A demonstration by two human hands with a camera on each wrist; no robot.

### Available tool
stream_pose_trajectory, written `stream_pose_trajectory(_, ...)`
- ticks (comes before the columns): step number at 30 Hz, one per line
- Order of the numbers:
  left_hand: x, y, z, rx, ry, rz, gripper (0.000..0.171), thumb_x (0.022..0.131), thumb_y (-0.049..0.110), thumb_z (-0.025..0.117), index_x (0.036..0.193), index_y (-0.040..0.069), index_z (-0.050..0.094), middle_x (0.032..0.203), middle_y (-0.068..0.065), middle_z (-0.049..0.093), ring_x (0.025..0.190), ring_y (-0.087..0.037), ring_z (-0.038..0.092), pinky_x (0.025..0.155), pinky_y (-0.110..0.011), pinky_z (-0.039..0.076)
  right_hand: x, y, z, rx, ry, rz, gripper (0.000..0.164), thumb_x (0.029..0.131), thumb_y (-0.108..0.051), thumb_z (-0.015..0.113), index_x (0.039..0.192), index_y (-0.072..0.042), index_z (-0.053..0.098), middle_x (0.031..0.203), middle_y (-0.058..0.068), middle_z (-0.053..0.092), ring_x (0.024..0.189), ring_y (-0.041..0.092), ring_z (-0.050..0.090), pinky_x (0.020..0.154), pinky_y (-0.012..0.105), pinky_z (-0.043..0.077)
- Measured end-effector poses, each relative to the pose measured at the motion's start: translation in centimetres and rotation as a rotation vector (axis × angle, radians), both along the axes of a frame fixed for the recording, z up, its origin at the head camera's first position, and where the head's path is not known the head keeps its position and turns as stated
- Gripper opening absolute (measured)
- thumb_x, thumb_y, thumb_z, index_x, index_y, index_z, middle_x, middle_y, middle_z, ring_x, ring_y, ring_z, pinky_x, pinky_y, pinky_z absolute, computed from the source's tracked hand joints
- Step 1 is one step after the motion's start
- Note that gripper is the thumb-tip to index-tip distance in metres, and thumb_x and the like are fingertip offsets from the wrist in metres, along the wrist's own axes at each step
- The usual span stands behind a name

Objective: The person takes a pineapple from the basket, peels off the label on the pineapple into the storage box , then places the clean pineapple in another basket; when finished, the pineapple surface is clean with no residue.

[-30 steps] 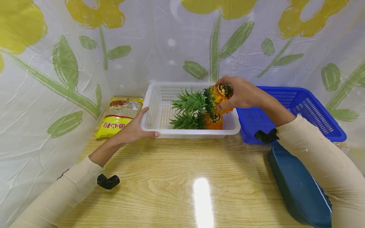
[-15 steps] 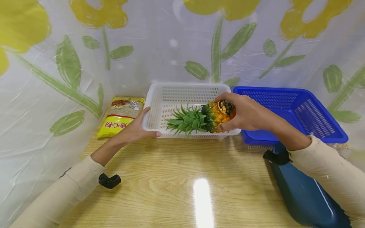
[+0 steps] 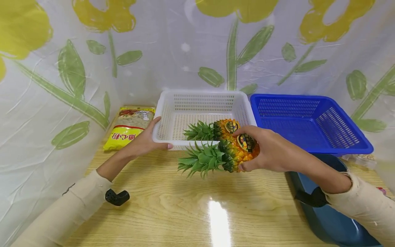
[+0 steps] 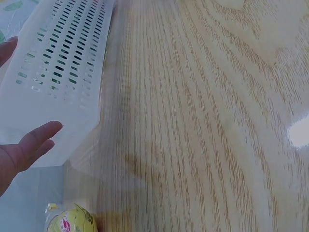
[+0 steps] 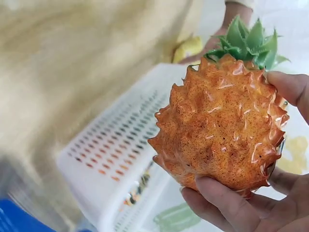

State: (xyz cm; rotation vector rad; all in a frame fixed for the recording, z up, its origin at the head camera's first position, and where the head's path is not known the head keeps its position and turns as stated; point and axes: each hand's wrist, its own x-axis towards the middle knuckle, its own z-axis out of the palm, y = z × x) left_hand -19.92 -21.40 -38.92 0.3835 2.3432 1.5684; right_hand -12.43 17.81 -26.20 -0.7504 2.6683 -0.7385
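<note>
The right wrist view gives the unlabelled side of the held pineapple (image 3: 225, 156), glossy orange-brown and studded with points; the head view shows its labelled side. Through the slots of the white basket (image 3: 203, 103), the right wrist camera also catches orange from the second pineapple (image 3: 220, 128). The left wrist view shows that basket's outer slotted wall and little of the left hand (image 3: 146, 140) beyond its digits.

Both pineapples bear round black labels with gold-coloured lettering, too small to read. The yellow macaroni bag (image 3: 129, 128), at the white basket's nine o'clock, carries large characters that appear to read 通心粉.

The right hand (image 3: 273, 149) comes in from four o'clock, thumb and fingers parted to the fruit's width and wrapped round its body. It holds this pineapple above the wooden counter (image 3: 172, 206), just outside the white basket's five-to-six o'clock rim, crown towards nine. The second pineapple lies inside near the six o'clock wall, its crown also towards nine. Reaching from seven o'clock, the left hand grips the basket's eight o'clock corner, thumb and forefinger spread widely around it. The blue basket (image 3: 290, 133) sits at three o'clock; a dark teal tub (image 3: 327, 219) at four, partly under the right sleeve (image 3: 364, 202).
</note>
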Motion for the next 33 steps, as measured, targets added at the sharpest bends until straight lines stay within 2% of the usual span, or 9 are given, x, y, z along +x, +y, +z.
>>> stream_pose_trajectory(6, 0.0, 0.0, 0.0, 0.006, 0.003, -0.005, 0.117, 0.083, 0.016, 0.083, 0.161, 0.016, -0.003, 0.152, -0.025, 0.040, 0.135, -0.043, 0.046, 0.109, -0.054, 0.036, 1.7, 0.1, -1.8, -0.007, -0.031, -0.011, 0.076, 0.072, -0.039, 0.089, 0.137, -0.022, 0.054, 0.112, 0.007, 0.058, 0.074, 0.016, 0.052, 0.061, 0.033, 0.047)
stream_pose_trajectory(9, 0.0, 0.0, 0.1, 0.003, 0.010, -0.009, 0.117, 0.083, 0.017, 0.083, 0.161, 0.016, -0.003, 0.153, -0.025, 0.040, 0.135, -0.043, 0.046, 0.109, -0.054, 0.037, 2.3, 0.1, -3.0, 0.011, -0.020, -0.029, 0.078, 0.071, -0.044, 0.088, 0.138, -0.023, 0.054, 0.128, 0.006, 0.060, 0.095, 0.021, 0.060, 0.074, 0.040, 0.052)
stream_pose_trajectory(11, 0.0, 0.0, 0.1, 0.006, 0.015, -0.011, 0.117, 0.082, 0.016, 0.083, 0.161, 0.016, -0.004, 0.153, -0.025, 0.039, 0.135, -0.043, 0.046, 0.109, -0.054, 0.037, 2.5, 0.1, -3.7, 0.013, -0.010, -0.038, 0.080, 0.071, -0.046, 0.088, 0.140, -0.023, 0.054, 0.137, 0.006, 0.059, 0.111, 0.025, 0.060, 0.086, 0.046, 0.053)
stream_pose_trajectory(13, 0.0, 0.0, 0.1, 0.009, 0.013, -0.010, 0.118, 0.082, 0.015, 0.084, 0.161, 0.016, -0.004, 0.153, -0.025, 0.039, 0.135, -0.043, 0.046, 0.109, -0.054, 0.037, 2.6, 0.0, -4.5, 0.013, 0.002, -0.044, 0.082, 0.070, -0.046, 0.088, 0.141, -0.022, 0.054, 0.142, 0.007, 0.057, 0.120, 0.026, 0.058, 0.092, 0.050, 0.051)
stream_pose_trajectory(18, 0.0, -0.1, 0.1, -0.006, 0.005, 0.001, 0.119, 0.082, 0.017, 0.084, 0.161, 0.017, -0.004, 0.154, -0.024, 0.038, 0.137, -0.042, 0.045, 0.110, -0.055, 0.036, 2.6, 0.0, -6.4, 0.014, -0.002, -0.067, 0.081, 0.070, -0.042, 0.089, 0.140, -0.021, 0.054, 0.139, 0.009, 0.059, 0.112, 0.026, 0.062, 0.090, 0.051, 0.052)
stream_pose_trajectory(23, 0.0, 0.0, 0.1, -0.008, 0.003, 0.001, 0.119, 0.082, 0.017, 0.084, 0.161, 0.018, -0.005, 0.154, -0.024, 0.038, 0.136, -0.042, 0.045, 0.111, -0.055, 0.035, 2.4, -0.1, -8.0, 0.050, -0.012, -0.093, 0.080, 0.069, -0.043, 0.090, 0.137, -0.021, 0.055, 0.142, 0.013, 0.057, 0.121, 0.034, 0.059, 0.092, 0.057, 0.051)
stream_pose_trajectory(27, -0.1, 0.0, 0.1, -0.007, 0.009, -0.004, 0.119, 0.081, 0.016, 0.085, 0.161, 0.017, -0.004, 0.153, -0.024, 0.039, 0.134, -0.042, 0.046, 0.109, -0.054, 0.036, 2.1, -0.3, -8.8, 0.061, -0.024, -0.109, 0.080, 0.069, -0.042, 0.090, 0.138, -0.020, 0.056, 0.142, 0.016, 0.057, 0.121, 0.037, 0.059, 0.091, 0.058, 0.052)
stream_pose_trajectory(33, -0.1, -0.1, 0.1, -0.020, 0.012, -0.009, 0.120, 0.081, 0.016, 0.085, 0.161, 0.016, -0.004, 0.154, -0.024, 0.036, 0.134, -0.042, 0.046, 0.109, -0.054, 0.037, 1.6, -0.3, -9.3, 0.052, -0.030, -0.106, 0.079, 0.069, -0.042, 0.090, 0.136, -0.016, 0.057, 0.135, 0.014, 0.061, 0.113, 0.031, 0.062, 0.088, 0.054, 0.053)
